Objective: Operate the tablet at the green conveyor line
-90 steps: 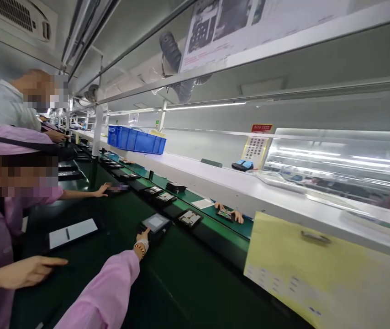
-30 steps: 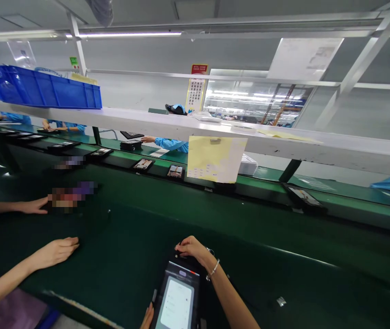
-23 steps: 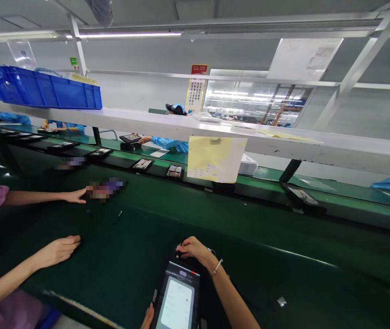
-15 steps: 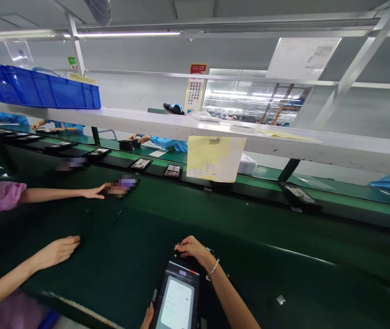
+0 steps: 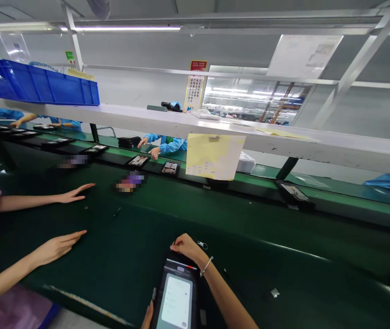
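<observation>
A phone with a lit white screen sits in a black holder, tilted on the green work surface at the bottom middle. My left hand shows only in part, its fingers against the holder's left edge; the rest is out of frame. Over the top end of the holder, my right hand has its fingertips pinched together. Whatever they hold there is too small or hidden to name. Just beside that wrist lies a small shiny metal piece.
A co-worker's two open hands reach in from the left. A blurred-out item lies beyond them. Black trays with opened devices line the conveyor. Above runs a white shelf with a blue bin. A small foil scrap lies right.
The neighbouring co-worker's far hand has let go of the blurred item and drawn back left; both their hands opened. Across the line, a co-worker's hand moved to a tray. My hands barely shifted.
</observation>
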{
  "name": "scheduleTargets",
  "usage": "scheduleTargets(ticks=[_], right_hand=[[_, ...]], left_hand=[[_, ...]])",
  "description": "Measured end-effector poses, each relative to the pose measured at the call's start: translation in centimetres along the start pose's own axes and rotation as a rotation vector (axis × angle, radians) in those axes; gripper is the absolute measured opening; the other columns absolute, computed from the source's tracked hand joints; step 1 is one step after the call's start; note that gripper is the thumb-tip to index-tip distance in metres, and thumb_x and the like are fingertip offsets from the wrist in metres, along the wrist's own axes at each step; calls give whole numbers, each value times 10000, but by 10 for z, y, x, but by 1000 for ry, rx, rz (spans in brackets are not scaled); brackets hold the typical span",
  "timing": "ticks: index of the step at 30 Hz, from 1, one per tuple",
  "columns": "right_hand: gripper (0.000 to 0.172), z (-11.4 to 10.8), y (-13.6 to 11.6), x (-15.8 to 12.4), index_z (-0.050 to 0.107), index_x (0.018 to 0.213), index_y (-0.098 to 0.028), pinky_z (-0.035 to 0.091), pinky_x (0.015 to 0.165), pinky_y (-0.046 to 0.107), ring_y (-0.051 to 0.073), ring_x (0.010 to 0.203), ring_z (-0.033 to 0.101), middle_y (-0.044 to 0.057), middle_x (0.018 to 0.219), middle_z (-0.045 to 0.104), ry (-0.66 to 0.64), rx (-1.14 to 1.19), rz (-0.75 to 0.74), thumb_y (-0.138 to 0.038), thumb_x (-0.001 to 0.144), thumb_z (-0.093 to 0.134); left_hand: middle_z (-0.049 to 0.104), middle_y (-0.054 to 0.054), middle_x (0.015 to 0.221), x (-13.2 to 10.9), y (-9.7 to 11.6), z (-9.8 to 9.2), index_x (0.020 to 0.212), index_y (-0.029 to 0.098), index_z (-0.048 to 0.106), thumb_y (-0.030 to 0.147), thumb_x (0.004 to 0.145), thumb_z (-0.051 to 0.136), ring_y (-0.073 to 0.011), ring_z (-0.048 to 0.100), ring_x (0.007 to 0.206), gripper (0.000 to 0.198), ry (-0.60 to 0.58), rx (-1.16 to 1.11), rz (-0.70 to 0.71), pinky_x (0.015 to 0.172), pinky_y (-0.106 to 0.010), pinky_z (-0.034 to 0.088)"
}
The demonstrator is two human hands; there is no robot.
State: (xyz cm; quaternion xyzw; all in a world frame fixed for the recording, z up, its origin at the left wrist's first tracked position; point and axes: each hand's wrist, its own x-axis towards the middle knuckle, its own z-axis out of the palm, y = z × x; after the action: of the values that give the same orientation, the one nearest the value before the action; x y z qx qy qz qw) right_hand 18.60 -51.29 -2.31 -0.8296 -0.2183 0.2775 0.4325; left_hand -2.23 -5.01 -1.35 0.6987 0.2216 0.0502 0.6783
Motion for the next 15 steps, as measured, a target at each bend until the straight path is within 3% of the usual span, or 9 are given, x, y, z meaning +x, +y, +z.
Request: scheduleTargets(ticks=[2, 3, 4, 7, 9, 10, 12, 15], right_hand=[[259, -1, -3, -8, 672, 804, -135, 580, 740, 332, 179, 777, 678, -17, 825, 683, 59, -10, -8, -351, 928, 743], [258, -2, -3, -14, 680, 820, -140, 581, 761, 344, 184, 791, 680, -11, 845, 692, 100, -7, -15, -367, 928, 742], [252, -4, -3, -22, 690, 842, -149, 581, 792, 361, 188, 809, 683, -2, 867, 702, 153, 1, -23, -381, 925, 744], [252, -10, 2, -59, 714, 981, -171, 551, 923, 435, 210, 921, 693, 42, 979, 732, 362, 64, -79, -420, 941, 714], [356, -9, 9, -93, 700, 1119, -170, 536, 964, 456, 236, 1025, 693, 78, 1096, 734, 500, 143, -132, -489, 984, 618], [416, -5, 15, -112, 690, 1160, -174, 540, 967, 440, 245, 1055, 692, 88, 1132, 731, 555, 187, -148, -535, 994, 568], [496, 11, 28, -145, 679, 1206, -197, 558, 953, 396, 266, 1086, 694, 97, 1180, 726, 636, 260, -142, -611, 980, 528], [656, 59, 53, -179, 619, 1288, -161, 549, 1028, 440, 344, 1236, 630, 168, 1323, 658, 740, 324, -91, -697, 913, 563]], left_hand=[[616, -109, 1385, -36, -15, 53, 1241, 204, 634, 471, 909, 683, -319, 493, 1384, 429, 15, -9, 36, 1132, -605, 395], [628, -60, 1381, -57, -26, 86, 1243, 356, 637, 503, 866, 726, -314, 489, 1383, 415, -1, -4, 30, 1061, -537, 500], [609, -71, 1402, -78, -39, 123, 1279, 334, 625, 503, 884, 708, -311, 509, 1358, 438, -31, -2, 35, 1051, -535, 511], [586, -90, 1454, -133, -72, 231, 1333, 316, 601, 520, 870, 719, -317, 498, 1384, 519, -116, 10, 58, 1112, -563, 464], [486, -116, 1570, -155, -81, 284, 1450, 248, 510, 571, 872, 685, -302, 398, 1481, 684, -141, 21, 121, 1258, -493, 291], [432, -126, 1610, -161, -82, 302, 1508, 212, 432, 614, 933, 551, -287, 353, 1511, 711, -83, 60, 187, 1282, -462, 233], [393, -112, 1637, -166, -78, 320, 1547, 177, 354, 631, 972, 414, -264, 317, 1530, 735, -18, 95, 195, 1296, -410, 183], [410, -168, 1610, -167, -70, 317, 1515, 89, 371, 631, 976, 338, -313, 373, 1493, 765, 75, 153, 108, 1276, -449, 250]])
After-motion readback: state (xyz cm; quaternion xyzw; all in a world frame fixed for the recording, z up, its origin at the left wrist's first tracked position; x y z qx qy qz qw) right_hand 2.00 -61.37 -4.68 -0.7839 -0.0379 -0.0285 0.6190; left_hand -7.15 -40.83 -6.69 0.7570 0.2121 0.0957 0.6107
